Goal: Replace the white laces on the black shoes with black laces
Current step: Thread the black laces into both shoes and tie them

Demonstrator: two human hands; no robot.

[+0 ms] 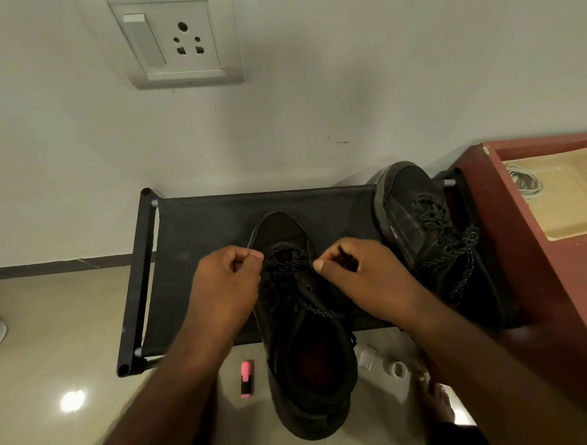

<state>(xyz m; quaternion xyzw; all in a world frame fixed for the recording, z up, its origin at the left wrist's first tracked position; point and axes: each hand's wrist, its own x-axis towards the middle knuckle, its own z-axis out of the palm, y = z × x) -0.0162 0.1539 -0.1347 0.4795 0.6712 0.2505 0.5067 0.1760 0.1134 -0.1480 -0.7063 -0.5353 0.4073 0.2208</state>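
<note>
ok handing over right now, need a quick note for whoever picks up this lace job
Left hand: fingers pinch the black lace at the near shoe.
Right hand: fingers curled on the same lace's other end.
Both shoes sit on the black rack, with the far shoe to the right.
Done: far shoe looks laced in black; white laces lie in the tray.
Left: thread the near shoe's upper eyelets, then tie.

Left hand (228,281), right hand (363,278) (short nails), bare forearms (180,368)
</note>
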